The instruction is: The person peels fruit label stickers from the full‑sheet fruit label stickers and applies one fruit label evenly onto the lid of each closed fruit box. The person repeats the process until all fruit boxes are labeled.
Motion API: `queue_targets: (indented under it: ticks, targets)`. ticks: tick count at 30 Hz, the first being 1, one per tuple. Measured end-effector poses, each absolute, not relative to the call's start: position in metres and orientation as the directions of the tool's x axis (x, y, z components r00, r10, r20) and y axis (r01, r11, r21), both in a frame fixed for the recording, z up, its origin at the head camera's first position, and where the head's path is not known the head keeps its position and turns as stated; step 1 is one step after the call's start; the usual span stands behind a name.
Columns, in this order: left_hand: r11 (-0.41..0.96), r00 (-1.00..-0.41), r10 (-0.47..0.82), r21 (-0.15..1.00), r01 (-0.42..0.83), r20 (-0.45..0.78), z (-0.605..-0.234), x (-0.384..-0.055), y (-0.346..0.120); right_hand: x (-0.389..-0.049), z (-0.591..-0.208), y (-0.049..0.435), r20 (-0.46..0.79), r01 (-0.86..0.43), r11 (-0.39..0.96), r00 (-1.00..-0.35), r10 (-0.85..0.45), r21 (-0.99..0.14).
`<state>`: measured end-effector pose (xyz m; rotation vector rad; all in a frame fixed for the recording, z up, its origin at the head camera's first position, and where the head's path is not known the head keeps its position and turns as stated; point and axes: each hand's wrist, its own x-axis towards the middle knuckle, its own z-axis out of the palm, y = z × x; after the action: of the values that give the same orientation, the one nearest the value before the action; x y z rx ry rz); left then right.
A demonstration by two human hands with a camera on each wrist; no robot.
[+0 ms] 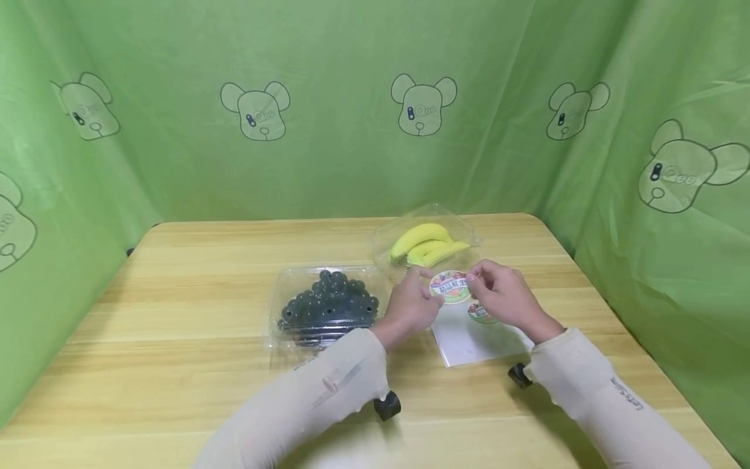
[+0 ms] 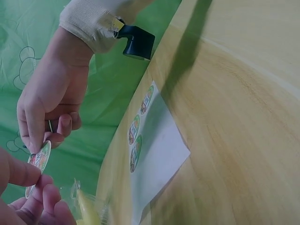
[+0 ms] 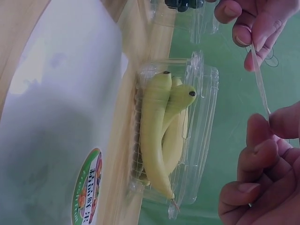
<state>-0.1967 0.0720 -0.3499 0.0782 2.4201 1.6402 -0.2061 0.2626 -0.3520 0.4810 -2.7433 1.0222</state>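
An oval fruit-label sticker [image 1: 450,287], printed with colourful fruit and dark lettering, is raised off the table between both hands. My left hand [image 1: 412,303] pinches its left edge between thumb and fingers. From the other side my right hand [image 1: 505,294] pinches the right edge. In the right wrist view the sticker [image 3: 259,79] appears edge-on, stretched between the fingertips of both hands. Beneath the hands lies a white sticker sheet [image 1: 465,344]; in the left wrist view, several oval stickers [image 2: 135,153] line one side of it.
Left of my left hand, a clear plastic box [image 1: 281,286] contains dark grapes [image 1: 331,303]. Behind the sticker sheet stands another clear box [image 3: 206,154] with yellow bananas [image 1: 430,244]. Green curtains [image 1: 340,176] surround the wooden table [image 1: 176,312].
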Motion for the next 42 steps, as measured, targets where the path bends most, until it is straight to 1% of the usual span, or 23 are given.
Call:
queue_targets:
  ticks: [9,14,24,29,35,42]
  targets:
    - [0.369,-0.977,0.179,0.928,-0.047,-0.120,-0.344,-0.196,0.068,-0.207,-0.351,0.260,0.272,-0.347,0.713,-0.936,-0.223,-0.609]
    - [0.369,-0.980,0.158,0.928,-0.056,-0.123,-0.339,-0.197,0.065,-0.208,-0.349,0.258,0.281,-0.363,0.704,-0.930,-0.235,-0.611]
    - [0.301,-0.980,0.159,0.951,-0.070,-0.123,-0.332,-0.201,0.056,-0.208,-0.345,0.252,0.254,-0.343,0.687,-0.939,-0.232,-0.641]
    - [0.334,-0.975,0.184,0.941,-0.061,-0.129,-0.331,-0.202,0.048,-0.208,-0.344,0.246,0.260,-0.346,0.682,-0.938,-0.230,-0.645]
    - [0.330,-0.972,0.214,0.944,-0.024,-0.100,-0.328,-0.205,0.034,-0.208,-0.342,0.238,0.274,-0.354,0.667,-0.934,-0.227,-0.655]
    - [0.370,-0.965,0.228,0.928,-0.033,-0.125,-0.326,-0.207,0.022,-0.208,-0.340,0.229,0.278,-0.368,0.660,-0.930,-0.242,-0.655]
